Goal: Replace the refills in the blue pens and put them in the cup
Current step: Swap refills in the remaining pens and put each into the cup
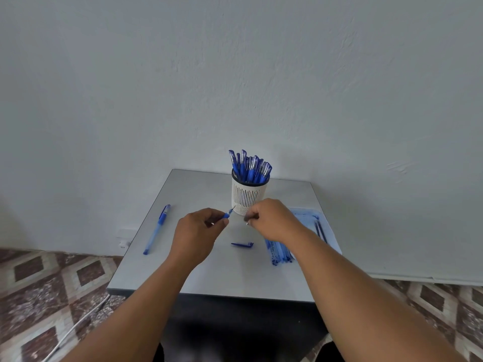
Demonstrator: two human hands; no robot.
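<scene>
Grey table [198, 267]: pen [226, 214] in left hand [199, 232] grip.

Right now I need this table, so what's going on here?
A person is refilling blue pens. The left hand holds a pen barrel, while the right hand pinches a small part by its tip. A pen cap lies between them. The cup is full of pens; one pen lies to the left, refills to the right.

Both bare forearms reach forward, converging mid-frame, 2 hands close but not touching. Left hand [196, 232]: fingers curled, pinching a thin blue pen part at the fingertips. Right hand [271, 218]: knuckles up, fingers curled, pinching a small dark piece.
</scene>
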